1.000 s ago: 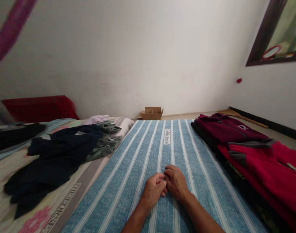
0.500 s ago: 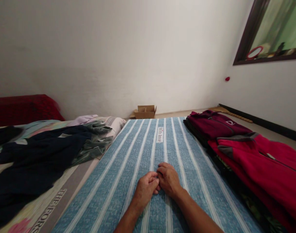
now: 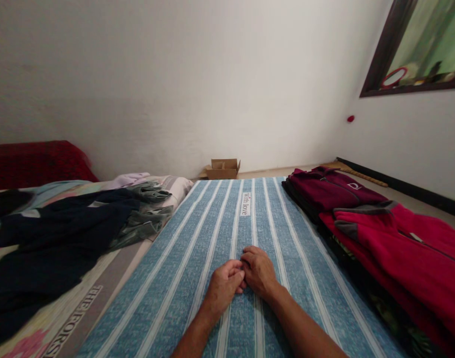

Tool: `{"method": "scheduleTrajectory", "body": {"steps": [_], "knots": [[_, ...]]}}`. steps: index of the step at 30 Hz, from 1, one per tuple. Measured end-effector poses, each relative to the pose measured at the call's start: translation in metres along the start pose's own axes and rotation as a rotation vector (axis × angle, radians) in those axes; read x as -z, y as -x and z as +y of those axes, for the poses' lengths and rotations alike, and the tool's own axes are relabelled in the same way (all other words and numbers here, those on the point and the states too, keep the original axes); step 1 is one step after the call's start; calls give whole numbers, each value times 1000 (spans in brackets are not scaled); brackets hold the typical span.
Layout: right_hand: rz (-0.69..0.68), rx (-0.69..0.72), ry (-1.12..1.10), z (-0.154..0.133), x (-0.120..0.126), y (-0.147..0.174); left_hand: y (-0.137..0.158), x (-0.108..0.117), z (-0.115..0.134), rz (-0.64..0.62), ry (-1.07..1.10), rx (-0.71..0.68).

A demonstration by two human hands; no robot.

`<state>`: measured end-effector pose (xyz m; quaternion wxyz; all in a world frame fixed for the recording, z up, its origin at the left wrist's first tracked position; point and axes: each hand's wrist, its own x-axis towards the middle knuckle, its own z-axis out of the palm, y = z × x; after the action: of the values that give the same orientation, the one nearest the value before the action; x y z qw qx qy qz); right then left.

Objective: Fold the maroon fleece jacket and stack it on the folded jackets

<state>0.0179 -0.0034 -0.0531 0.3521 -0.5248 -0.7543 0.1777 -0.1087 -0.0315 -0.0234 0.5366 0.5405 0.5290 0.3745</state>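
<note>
My left hand [image 3: 224,284] lies on the blue striped cloth [image 3: 190,278], its fingers curled together and nothing seen in them. Touching its fingertips is my right hand [image 3: 260,271], bent inward with the fingers folded down against the cloth. Part of the right fingers is hidden beneath that hand. Beyond both hands a "With love" label [image 3: 246,204] shows on the cloth. To the right lie folded garments: a red jacket [image 3: 406,248] with grey trim and, farther back, a maroon jacket [image 3: 332,188].
On the left, a dark navy garment [image 3: 71,228] and a grey-green one [image 3: 145,221] lie spread on a patterned bedcover [image 3: 82,308]. An open cardboard box [image 3: 223,172] stands by the back wall. A red-covered object [image 3: 37,161] sits far left; a dark-framed window [image 3: 386,47] is upper right.
Both hands stay together in the same pose on the cloth. The camera has tipped very slightly, so most of the scene sits a little higher in view.
</note>
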Motion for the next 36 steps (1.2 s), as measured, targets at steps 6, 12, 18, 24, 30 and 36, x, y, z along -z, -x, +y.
{"method": "scheduleTrajectory", "body": {"steps": [6,12,18,24,30,36], "knots": [[-2,-2,-2,-1,2,1,0,0,0,0,-5,-5],[-5,-4,5,-1,3,1,2,-1,2,-3,0,-3],[-6,-8,13,0,3,0,2,-1,5,-7,-3,-12],[-3,-8,21,-1,4,0,2,-1,5,-11,-5,-9],[5,-9,27,-1,5,0,2,-2,7,-9,-8,-9],[6,-1,26,-1,5,0,2,-3,6,1,-8,0]]}}
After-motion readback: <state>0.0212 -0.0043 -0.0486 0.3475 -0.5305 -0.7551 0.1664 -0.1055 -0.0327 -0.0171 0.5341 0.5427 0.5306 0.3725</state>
